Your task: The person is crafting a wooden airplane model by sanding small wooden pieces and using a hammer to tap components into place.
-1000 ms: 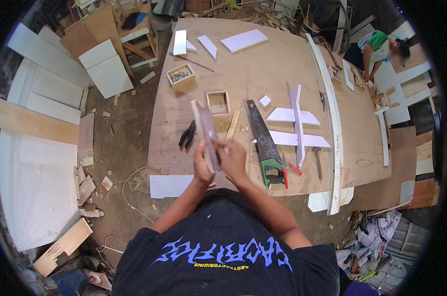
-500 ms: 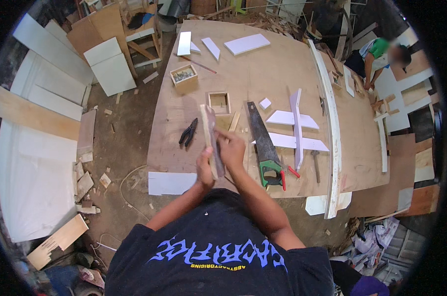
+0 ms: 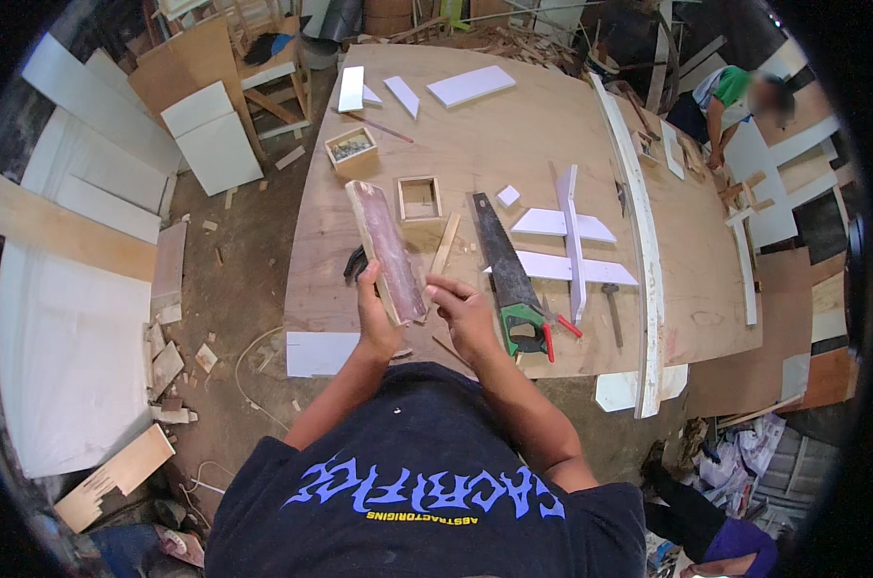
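Observation:
My left hand (image 3: 378, 313) grips the lower end of a flat wooden board (image 3: 388, 250) with a worn reddish-brown face, held tilted above the workbench. My right hand (image 3: 463, 313) is at the board's lower right edge, thumb and forefinger pinched together; what lies between them is too small to make out. Partly behind the board are black pliers (image 3: 354, 263). Beyond it sits a small open wooden box (image 3: 419, 199). To the right lie a green-handled handsaw (image 3: 504, 260) and a frame of crossed white slats (image 3: 573, 241).
A box of small metal pieces (image 3: 351, 148) and white offcuts (image 3: 470, 85) lie on the far part of the plywood bench (image 3: 514, 125). A long white bar (image 3: 639, 231) crosses its right side. Red-handled pliers (image 3: 564, 326) and a hammer (image 3: 613, 313) lie nearby. Another person (image 3: 721, 106) works at far right.
The board has turned from edge-on so its reddish-brown face shows, and its top has swung left, partly covering the black pliers. My right hand has moved down to its lower edge.

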`<state>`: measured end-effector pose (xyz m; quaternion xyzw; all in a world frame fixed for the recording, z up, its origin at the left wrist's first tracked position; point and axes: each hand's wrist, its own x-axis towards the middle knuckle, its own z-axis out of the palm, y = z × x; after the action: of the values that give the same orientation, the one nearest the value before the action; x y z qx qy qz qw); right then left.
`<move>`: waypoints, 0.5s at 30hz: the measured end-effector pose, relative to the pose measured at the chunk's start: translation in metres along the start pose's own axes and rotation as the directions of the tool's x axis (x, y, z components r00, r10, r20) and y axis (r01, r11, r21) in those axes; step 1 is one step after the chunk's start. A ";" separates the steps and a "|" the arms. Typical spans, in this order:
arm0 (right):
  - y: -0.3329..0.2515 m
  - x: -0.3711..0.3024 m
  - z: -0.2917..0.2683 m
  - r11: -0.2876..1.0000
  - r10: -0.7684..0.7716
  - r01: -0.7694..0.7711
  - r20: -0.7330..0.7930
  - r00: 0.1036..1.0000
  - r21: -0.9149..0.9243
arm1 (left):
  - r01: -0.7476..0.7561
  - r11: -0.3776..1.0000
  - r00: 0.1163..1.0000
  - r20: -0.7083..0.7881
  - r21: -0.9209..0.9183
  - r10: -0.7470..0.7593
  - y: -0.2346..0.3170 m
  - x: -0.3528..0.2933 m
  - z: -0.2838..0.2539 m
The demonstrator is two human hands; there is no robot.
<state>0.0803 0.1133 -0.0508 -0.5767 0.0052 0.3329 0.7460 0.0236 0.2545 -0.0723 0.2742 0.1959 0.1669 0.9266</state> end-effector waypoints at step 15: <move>-0.031 -0.049 -0.018 0.979 -0.183 0.192 -0.123 0.975 0.065 | 0.084 0.979 0.995 0.044 0.187 -0.093 -0.012 -0.061 0.031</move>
<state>0.0642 0.0706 -0.0114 -0.5639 0.0070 0.2265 0.7942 -0.0126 0.2061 -0.0387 0.3541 0.1982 0.0993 0.9085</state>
